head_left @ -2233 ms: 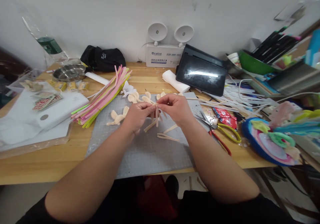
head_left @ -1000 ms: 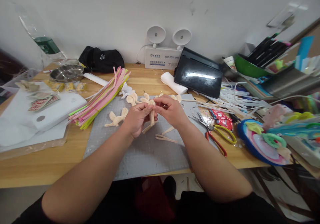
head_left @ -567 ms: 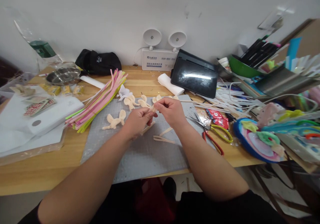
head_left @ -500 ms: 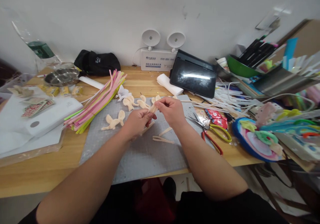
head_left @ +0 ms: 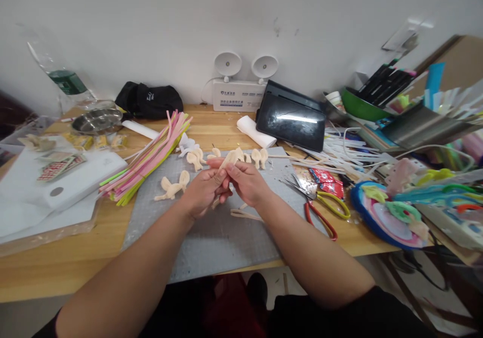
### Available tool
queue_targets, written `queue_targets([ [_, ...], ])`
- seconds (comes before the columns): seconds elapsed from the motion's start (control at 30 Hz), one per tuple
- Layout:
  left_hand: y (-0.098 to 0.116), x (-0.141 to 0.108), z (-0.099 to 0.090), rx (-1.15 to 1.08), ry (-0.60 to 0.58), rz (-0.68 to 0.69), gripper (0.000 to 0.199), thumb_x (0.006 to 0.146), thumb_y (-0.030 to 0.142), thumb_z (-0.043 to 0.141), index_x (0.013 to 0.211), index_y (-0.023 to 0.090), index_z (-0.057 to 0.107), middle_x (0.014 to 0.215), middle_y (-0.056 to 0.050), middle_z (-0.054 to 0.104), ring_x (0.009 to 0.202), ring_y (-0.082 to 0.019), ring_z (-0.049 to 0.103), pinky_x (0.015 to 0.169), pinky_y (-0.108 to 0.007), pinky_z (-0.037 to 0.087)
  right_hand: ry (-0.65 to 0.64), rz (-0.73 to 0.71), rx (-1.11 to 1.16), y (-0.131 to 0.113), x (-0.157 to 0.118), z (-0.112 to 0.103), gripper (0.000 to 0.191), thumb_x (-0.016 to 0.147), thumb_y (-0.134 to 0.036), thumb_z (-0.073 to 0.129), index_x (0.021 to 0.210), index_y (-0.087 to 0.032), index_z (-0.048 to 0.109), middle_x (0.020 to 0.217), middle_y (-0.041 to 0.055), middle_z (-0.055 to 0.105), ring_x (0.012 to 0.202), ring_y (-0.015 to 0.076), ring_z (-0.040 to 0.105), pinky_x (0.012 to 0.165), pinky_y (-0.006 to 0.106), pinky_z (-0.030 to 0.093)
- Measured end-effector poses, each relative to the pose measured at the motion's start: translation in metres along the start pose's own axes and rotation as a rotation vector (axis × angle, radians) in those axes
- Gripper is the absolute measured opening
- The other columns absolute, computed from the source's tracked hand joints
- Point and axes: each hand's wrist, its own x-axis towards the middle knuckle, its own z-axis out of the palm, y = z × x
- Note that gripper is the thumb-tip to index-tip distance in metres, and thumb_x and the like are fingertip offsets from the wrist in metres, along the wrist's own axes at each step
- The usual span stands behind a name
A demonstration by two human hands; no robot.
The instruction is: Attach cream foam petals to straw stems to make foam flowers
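Note:
Over the grey cutting mat point(head_left: 226, 252) my two hands meet, closed on a cream pipe cleaner point(head_left: 229, 159) bent into a loop. My left hand point(head_left: 204, 189) pinches its lower part between thumb and fingers. From the right, my right hand point(head_left: 247, 182) grips the same piece, fingertips touching those of the left. The fingers cover much of it. A folded cream pipe cleaner point(head_left: 245, 214) lies on the mat just below the hands. Looped cream shapes rest around them: one at left point(head_left: 172, 189), others behind point(head_left: 195, 159) and to the right point(head_left: 259, 158).
A bundle of pink and yellow-green pipe cleaners point(head_left: 147, 162) lies left. Yellow-handled scissors point(head_left: 332, 204) and red-handled pliers point(head_left: 320, 220) sit right of the mat. Behind stand a black tablet-like device point(head_left: 290, 119) and an emergency light point(head_left: 237, 96). A blue round tray point(head_left: 356, 202) is far right.
My right hand has come down and left, closer against my left hand. The cream loop now stands up between the fingers, and the shapes behind my right hand have come into view.

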Motion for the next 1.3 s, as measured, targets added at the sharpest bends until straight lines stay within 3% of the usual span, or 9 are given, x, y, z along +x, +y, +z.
queue_targets([
  [0.23, -0.004, -0.001, 0.002, 0.070, -0.095, -0.052, 0.042, 0.073, 0.050, 0.049, 0.052, 0.015, 0.041, 0.041, 0.007, 0.029, 0.037, -0.006, 0.039, 0.043, -0.022, 0.034, 0.023, -0.009, 0.063, -0.002, -0.004, 0.002, 0.037, 0.080, -0.045, 0.042, 0.098, -0.016, 0.057, 0.044, -0.0034, 0.051, 0.036, 0.0106, 0.050, 0.030, 0.019, 0.037],
  [0.4, 0.003, 0.001, -0.005, 0.285, -0.104, -0.047, 0.036, 0.072, 0.048, 0.052, 0.057, 0.015, 0.046, 0.046, 0.004, 0.043, 0.042, -0.007, 0.044, 0.044, -0.022, 0.035, 0.028, -0.047, 0.001, -0.004, -0.003, 0.001, 0.032, 0.078, -0.046, 0.045, 0.084, -0.018, 0.060, 0.063, 0.0012, 0.061, 0.043, 0.0101, 0.053, 0.039, 0.023, 0.042],
  [0.5, 0.013, 0.005, -0.024, 0.580, 0.071, -0.031, 0.022, 0.068, 0.034, 0.060, 0.059, 0.014, 0.054, 0.050, 0.001, 0.051, 0.049, -0.009, 0.047, 0.051, -0.023, 0.038, 0.087, -0.176, -0.113, -0.009, 0.000, -0.004, 0.029, 0.079, -0.040, 0.048, 0.070, -0.016, 0.061, 0.070, 0.0034, 0.064, 0.060, 0.0112, 0.057, 0.059, 0.026, 0.046],
  [0.6, 0.021, 0.009, -0.042, 0.542, 0.471, 0.260, 0.013, 0.070, 0.029, 0.058, 0.067, 0.016, 0.058, 0.060, 0.001, 0.056, 0.055, -0.009, 0.049, 0.055, -0.023, 0.040, 0.108, -0.164, -0.254, -0.014, 0.002, -0.011, 0.029, 0.079, -0.036, 0.049, 0.065, -0.014, 0.062, 0.067, 0.0036, 0.064, 0.068, 0.0120, 0.057, 0.069, 0.027, 0.042],
  [0.67, 0.022, 0.009, -0.045, 0.576, 0.548, 0.404, 0.014, 0.071, 0.030, 0.057, 0.075, 0.018, 0.062, 0.073, -0.001, 0.061, 0.065, -0.011, 0.053, 0.061, -0.025, 0.041, 0.099, -0.120, -0.346, -0.016, 0.002, -0.014, 0.030, 0.080, -0.035, 0.047, 0.065, -0.014, 0.063, 0.066, 0.0038, 0.065, 0.065, 0.0112, 0.056, 0.067, 0.026, 0.041],
  [0.83, 0.018, 0.006, -0.031, 0.817, 0.380, 0.427, 0.014, 0.068, 0.028, 0.059, 0.076, 0.019, 0.067, 0.074, -0.003, 0.063, 0.070, -0.014, 0.055, 0.067, -0.027, 0.041, 0.067, -0.085, -0.560, -0.017, 0.001, -0.013, 0.032, 0.079, -0.036, 0.046, 0.066, -0.014, 0.064, 0.065, 0.0027, 0.064, 0.060, 0.0095, 0.052, 0.061, 0.024, 0.039],
  [1.07, 0.019, 0.002, -0.021, 0.731, 0.189, 0.315, 0.016, 0.072, 0.027, 0.053, 0.070, 0.016, 0.065, 0.067, -0.001, 0.062, 0.065, -0.012, 0.054, 0.063, -0.023, 0.040, 0.038, -0.116, -0.917, -0.015, 0.003, -0.014, 0.033, 0.082, -0.036, 0.041, 0.066, -0.015, 0.062, 0.066, 0.0023, 0.062, 0.064, 0.0109, 0.054, 0.062, 0.023, 0.038],
  [1.17, 0.019, 0.002, -0.020, 0.757, 0.182, 0.321, 0.018, 0.073, 0.029, 0.052, 0.068, 0.016, 0.063, 0.066, -0.001, 0.062, 0.063, -0.011, 0.053, 0.061, -0.022, 0.039, 0.078, -0.174, -1.076, -0.010, 0.004, -0.016, 0.032, 0.082, -0.036, 0.041, 0.067, -0.016, 0.060, 0.063, 0.0016, 0.059, 0.062, 0.0107, 0.051, 0.059, 0.022, 0.036],
  [1.3, 0.019, 0.003, -0.019, 0.824, 0.232, 0.302, 0.018, 0.073, 0.033, 0.052, 0.074, 0.017, 0.060, 0.063, 0.000, 0.061, 0.059, -0.011, 0.053, 0.058, -0.021, 0.038, 0.086, -0.170, -1.095, -0.006, 0.004, -0.013, 0.031, 0.083, -0.035, 0.041, 0.068, -0.016, 0.060, 0.062, 0.0010, 0.059, 0.060, 0.0104, 0.051, 0.057, 0.021, 0.034],
])
